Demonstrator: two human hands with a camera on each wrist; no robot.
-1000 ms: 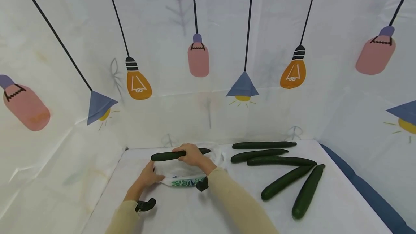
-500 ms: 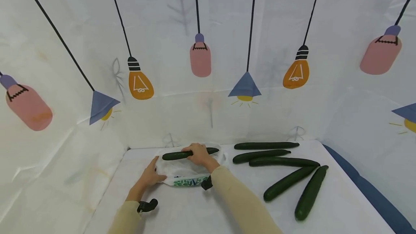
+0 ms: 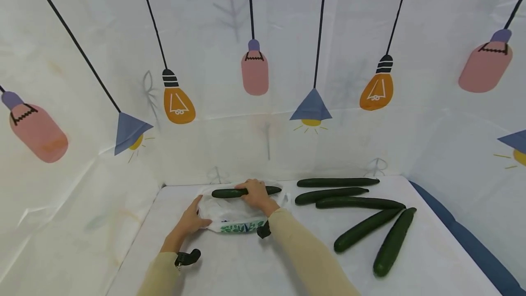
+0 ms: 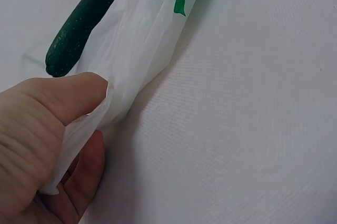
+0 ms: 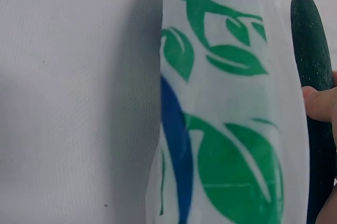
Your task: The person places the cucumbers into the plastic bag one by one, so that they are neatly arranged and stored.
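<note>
A dark green cucumber [image 3: 228,193] lies crosswise over a white plastic bag [image 3: 234,211] printed with green leaves and blue lines. My right hand [image 3: 253,193] grips the cucumber around its middle from above, the thumb [image 5: 318,101] along its near side. At the bag's left end, my left hand [image 3: 191,218] holds the edge of the film between its thumb [image 4: 79,95] and curled fingers. The cucumber's blunt end [image 4: 60,60] points toward that hand, just past the thumb in the left wrist view.
To the right on the white table [image 3: 230,264] lie several more cucumbers: one along the back edge [image 3: 337,182], others fanned out toward the front [image 3: 394,243]. A white sheet with printed lamps [image 3: 311,106] hangs behind the table and at its sides.
My right hand has brought the cucumber rightward and lower onto the bag, away from the left hand. The left hand keeps its hold on the bag's edge.
</note>
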